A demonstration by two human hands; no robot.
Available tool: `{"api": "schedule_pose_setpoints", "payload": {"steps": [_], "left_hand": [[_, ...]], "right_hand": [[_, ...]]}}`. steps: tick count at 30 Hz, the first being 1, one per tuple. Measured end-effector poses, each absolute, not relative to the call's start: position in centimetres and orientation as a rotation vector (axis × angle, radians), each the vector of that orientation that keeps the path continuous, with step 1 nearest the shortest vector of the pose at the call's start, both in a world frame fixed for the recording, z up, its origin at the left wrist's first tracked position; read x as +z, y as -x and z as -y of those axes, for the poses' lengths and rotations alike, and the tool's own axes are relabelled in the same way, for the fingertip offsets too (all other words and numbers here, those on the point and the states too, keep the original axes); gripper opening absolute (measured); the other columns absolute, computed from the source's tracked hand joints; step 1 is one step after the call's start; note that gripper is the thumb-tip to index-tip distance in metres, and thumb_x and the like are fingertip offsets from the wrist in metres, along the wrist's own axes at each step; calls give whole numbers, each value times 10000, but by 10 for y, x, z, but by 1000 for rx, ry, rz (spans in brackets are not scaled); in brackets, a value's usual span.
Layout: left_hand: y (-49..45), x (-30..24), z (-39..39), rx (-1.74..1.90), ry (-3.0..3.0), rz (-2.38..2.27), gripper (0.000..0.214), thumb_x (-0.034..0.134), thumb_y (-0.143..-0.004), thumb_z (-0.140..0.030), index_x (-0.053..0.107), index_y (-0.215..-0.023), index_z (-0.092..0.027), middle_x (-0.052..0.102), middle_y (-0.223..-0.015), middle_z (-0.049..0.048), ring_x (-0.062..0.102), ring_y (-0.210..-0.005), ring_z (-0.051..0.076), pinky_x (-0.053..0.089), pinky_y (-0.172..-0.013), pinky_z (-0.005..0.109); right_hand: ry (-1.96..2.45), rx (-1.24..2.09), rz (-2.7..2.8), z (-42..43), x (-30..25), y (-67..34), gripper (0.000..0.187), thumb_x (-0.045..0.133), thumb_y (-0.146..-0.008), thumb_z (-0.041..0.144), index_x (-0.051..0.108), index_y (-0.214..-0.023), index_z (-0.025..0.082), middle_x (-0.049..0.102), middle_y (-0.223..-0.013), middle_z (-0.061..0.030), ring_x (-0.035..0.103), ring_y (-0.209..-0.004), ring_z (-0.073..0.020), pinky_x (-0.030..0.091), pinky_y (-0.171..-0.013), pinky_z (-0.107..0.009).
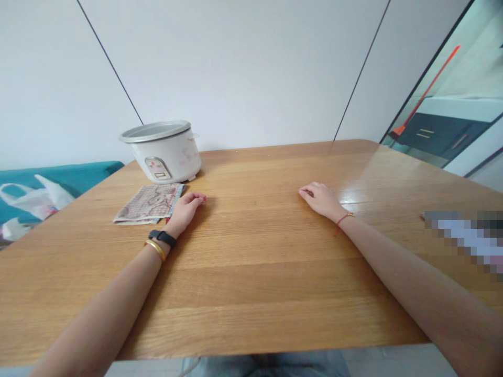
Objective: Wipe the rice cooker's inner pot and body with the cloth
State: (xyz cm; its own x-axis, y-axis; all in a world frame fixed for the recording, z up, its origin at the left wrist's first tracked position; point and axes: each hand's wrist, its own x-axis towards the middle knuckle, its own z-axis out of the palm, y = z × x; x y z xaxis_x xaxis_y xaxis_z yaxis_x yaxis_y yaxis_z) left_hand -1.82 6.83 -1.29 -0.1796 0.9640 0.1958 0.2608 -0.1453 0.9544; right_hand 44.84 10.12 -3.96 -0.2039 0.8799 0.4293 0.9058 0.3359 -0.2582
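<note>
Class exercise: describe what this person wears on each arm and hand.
Both forearms are bare, no sleeves or gloves. By the left hand, the wrist carries a black band and a gold bangle. By the right hand, a thin red string bracelet.

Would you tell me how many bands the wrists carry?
3: a black band and a gold bangle by the left hand, a red string by the right hand.

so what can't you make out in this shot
Head view:
- inside of the rice cooker: hidden by its rim
- its panel label: too small
- patch at the table's right edge: pixelated
- palm of the left hand: under curled fingers
- plastic bag: cut by left edge
</note>
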Motion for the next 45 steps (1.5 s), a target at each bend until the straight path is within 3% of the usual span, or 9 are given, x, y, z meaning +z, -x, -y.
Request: {"api": "schedule_pose_setpoints", "payload": {"steps": [7, 45], "left_hand": [[17, -12, -68, 1352, -1403, -1485, 360, 796, -595, -481, 722, -801, -196, 738, -881, 67, 662, -885, 233, 512, -893, 351], [18, -13, -69, 1356, -1439, -1468, 317, 764, -624, -441, 727, -813, -190, 736, -860, 56, 633, -868, 230, 463, -897, 361]], "right_hand": [[1559, -79, 2101, -102, -41, -449, 364, 481, -1043, 378, 807, -1023, 216, 751, -1030, -114, 659, -973, -276, 505, -923, -422], [1571, -70, 2116, -101, -40, -449, 358, 489, -1050, 363, 806, -1046, 197, 757, -1068, -114, 665, -1017, -279, 494, -936, -404]]}}
